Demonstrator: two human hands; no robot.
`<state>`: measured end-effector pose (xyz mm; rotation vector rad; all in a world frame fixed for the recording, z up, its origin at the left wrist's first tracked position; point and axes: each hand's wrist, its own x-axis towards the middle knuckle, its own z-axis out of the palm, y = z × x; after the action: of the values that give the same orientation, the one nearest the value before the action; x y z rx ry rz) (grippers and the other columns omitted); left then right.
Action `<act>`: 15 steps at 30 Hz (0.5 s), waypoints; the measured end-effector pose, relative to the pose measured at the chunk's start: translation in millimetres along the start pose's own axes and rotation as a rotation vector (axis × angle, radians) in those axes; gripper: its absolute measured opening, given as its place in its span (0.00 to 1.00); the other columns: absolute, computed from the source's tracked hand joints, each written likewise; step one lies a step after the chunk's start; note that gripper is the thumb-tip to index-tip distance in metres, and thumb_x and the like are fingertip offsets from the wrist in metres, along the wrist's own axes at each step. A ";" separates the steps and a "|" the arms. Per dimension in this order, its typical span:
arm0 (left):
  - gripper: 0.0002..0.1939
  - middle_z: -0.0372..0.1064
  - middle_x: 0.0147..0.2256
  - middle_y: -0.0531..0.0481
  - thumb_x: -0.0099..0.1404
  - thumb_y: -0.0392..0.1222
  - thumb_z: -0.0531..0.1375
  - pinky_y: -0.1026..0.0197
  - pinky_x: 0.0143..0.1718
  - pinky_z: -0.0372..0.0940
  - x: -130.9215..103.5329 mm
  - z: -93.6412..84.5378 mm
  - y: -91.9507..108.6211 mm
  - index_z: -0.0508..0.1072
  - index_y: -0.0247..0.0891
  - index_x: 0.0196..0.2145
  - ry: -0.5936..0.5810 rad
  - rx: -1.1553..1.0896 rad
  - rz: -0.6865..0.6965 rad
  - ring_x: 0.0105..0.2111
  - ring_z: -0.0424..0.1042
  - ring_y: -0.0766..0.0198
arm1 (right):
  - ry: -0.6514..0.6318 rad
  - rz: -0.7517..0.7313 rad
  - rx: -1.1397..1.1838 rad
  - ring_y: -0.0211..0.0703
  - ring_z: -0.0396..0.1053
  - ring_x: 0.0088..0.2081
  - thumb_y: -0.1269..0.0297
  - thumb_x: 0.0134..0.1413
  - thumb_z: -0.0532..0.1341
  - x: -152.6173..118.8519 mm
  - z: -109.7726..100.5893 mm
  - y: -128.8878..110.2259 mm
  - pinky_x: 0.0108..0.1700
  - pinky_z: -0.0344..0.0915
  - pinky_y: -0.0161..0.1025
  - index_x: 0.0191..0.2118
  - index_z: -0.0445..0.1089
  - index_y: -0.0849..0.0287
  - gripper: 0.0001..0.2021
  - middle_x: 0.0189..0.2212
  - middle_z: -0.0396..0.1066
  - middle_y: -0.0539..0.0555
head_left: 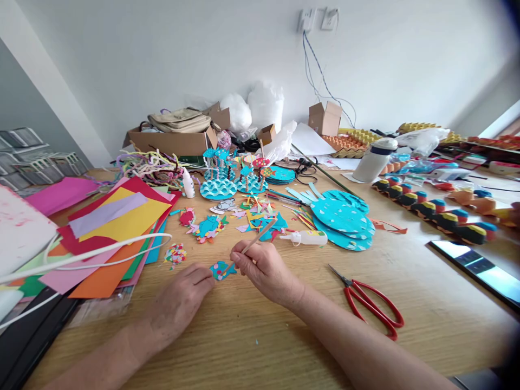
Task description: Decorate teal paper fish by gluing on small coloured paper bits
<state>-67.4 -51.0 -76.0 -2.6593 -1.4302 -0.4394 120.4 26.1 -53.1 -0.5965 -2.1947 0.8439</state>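
Note:
A small blue paper fish [218, 269] with coloured dots lies flat on the wooden table in front of me. My left hand [184, 297] rests at its left edge, fingers closed together and holding it at the head end. In a pinch of the fingers, my right hand [264, 270] grips a thin wooden stick [260, 234], slanted with its lower end down at the fish. Left of the fish is a small heap of coloured paper dots [176, 254]. Beyond it lie a pile of blue fish cutouts [208, 227] and paper scraps [260, 208].
Red-handled scissors [376, 306] lie at right, near a dark phone-like slab [479, 271]. A glue bottle [304, 238] lies behind my right hand, before blue discs [343, 222]. Coloured paper sheets [122, 211] and a white cable [122, 241] occupy the left. Finished fish models [218, 187] stand behind.

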 end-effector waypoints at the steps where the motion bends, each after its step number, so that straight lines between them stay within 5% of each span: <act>1: 0.16 0.69 0.37 0.49 0.64 0.27 0.43 0.60 0.41 0.65 -2.2 1.0 1.3 0.69 0.37 0.37 0.010 0.019 0.017 0.39 0.67 0.63 | -0.008 -0.006 -0.002 0.31 0.59 0.23 0.65 0.57 0.50 -0.2 1.1 -0.1 0.26 0.55 0.28 0.25 0.62 0.60 0.12 0.21 0.61 0.48; 15: 0.20 0.72 0.39 0.45 0.62 0.26 0.41 0.56 0.42 0.66 -12.6 15.3 4.6 0.69 0.34 0.42 0.061 0.205 0.063 0.40 0.69 0.59 | -0.033 0.008 -0.057 0.32 0.59 0.23 0.66 0.57 0.50 -1.0 6.4 -0.1 0.27 0.55 0.29 0.27 0.62 0.60 0.10 0.21 0.61 0.48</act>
<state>-66.9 -60.4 -94.0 -2.4987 -1.2945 -0.3452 116.2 23.0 -57.0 -0.6233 -2.2540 0.8034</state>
